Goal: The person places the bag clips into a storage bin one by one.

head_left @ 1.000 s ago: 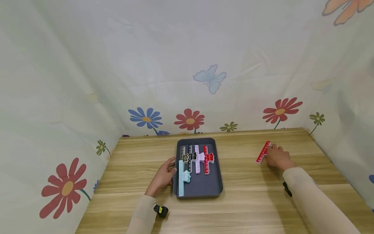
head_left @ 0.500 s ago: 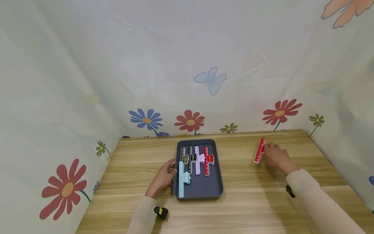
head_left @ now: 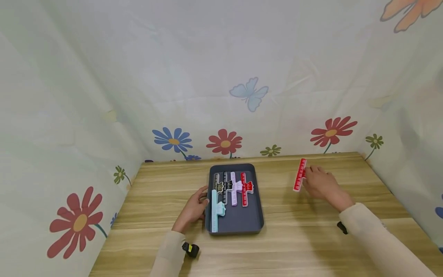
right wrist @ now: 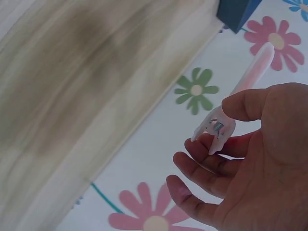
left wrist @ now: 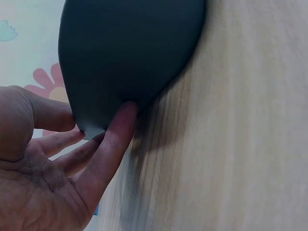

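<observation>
A dark grey tray [head_left: 240, 227] lies on the wooden table, its left wall gripped by my left hand [head_left: 193, 207]; the thumb is at the rim and the fingers are against the outside, as the left wrist view shows. Inside it lie a red clip [head_left: 244, 190], a lilac clip [head_left: 233, 192], two black clips and a mint clip [head_left: 215, 213], with piano-key patterns on their long bars. To the right of the tray, my right hand [head_left: 320, 182] pinches another red piano-key clip [head_left: 300, 175] above the table. Its pale side and metal spring show in the right wrist view.
A white sheet [head_left: 194, 77] with printed flowers and a butterfly hangs behind the table [head_left: 277, 250] and along both sides. Bare wood lies between the tray and my right hand.
My right hand has moved left with the red clip, and the clip has turned closer to upright in the head view. My left hand and the tray have stayed in place.
</observation>
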Motion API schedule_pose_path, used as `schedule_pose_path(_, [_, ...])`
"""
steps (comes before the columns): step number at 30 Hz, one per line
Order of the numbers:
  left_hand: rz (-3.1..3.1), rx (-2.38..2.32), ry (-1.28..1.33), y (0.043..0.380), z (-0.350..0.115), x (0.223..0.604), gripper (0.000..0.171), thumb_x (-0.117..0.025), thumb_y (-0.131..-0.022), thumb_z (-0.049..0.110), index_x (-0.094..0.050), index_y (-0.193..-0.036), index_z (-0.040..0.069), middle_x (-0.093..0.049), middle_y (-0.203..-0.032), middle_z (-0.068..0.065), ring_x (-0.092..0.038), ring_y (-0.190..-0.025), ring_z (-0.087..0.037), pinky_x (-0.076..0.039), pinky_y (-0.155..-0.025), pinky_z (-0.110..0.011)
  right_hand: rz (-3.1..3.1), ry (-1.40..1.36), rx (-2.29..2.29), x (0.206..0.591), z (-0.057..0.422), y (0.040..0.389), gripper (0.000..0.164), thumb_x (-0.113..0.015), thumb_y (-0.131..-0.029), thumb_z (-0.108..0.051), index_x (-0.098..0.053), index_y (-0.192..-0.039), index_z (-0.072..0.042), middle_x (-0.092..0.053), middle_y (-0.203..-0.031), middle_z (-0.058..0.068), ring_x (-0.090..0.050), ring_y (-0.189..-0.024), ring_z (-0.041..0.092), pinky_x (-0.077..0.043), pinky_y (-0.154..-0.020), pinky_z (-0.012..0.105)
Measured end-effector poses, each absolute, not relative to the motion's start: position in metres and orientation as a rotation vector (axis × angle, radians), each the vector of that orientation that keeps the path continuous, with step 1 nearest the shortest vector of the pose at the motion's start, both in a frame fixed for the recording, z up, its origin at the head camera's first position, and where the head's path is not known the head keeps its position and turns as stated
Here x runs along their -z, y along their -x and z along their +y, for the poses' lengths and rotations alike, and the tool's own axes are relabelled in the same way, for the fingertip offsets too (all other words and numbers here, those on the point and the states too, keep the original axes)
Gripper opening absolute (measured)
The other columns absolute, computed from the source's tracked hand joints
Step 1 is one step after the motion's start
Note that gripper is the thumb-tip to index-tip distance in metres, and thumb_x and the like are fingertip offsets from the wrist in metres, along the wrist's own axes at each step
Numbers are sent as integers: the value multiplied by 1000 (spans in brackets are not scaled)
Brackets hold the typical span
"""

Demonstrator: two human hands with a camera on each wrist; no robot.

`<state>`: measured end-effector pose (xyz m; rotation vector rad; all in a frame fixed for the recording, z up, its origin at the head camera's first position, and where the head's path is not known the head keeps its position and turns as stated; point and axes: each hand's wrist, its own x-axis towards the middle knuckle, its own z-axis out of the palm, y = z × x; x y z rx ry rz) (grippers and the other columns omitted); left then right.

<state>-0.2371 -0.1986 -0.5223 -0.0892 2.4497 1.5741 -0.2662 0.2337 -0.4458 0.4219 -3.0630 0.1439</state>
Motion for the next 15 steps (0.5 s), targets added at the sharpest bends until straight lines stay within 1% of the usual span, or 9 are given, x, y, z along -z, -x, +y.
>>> schedule_pose_path(5, [2441,-1589,89,238,-199,522,54,-45,-95,9,-31,-145,24,-43,-142,-19,-62,-93,-23,-54,-47,-37,-3036,-461,-150,439,225,262,46,-52,-92,-25,-45,-126,6,-54,-117,24,-51,-108,40,-48,-81,58])
schedule_pose_path(9, [2432,-1605,85,238,-199,523,54,-45,-95,8,-31,-145,24,-43,-142,-19,-62,-91,-22,-53,-46,-37,-2990,-527,-137,435,218,258,45,-53,-91,-24,-47,-122,9,-55,-112,24,-52,-102,39,-50,-80,53])
schedule_pose_path(15, [2437,-1600,76,236,-200,522,54,-45,-95,8,-31,-145,23,-43,-141,-20,-62,-88,-21,-53,-45,-37,-2918,-582,-132,433,207,250,42,-55,-90,-23,-49,-117,8,-56,-106,21,-53,-97,34,-52,-76,48])
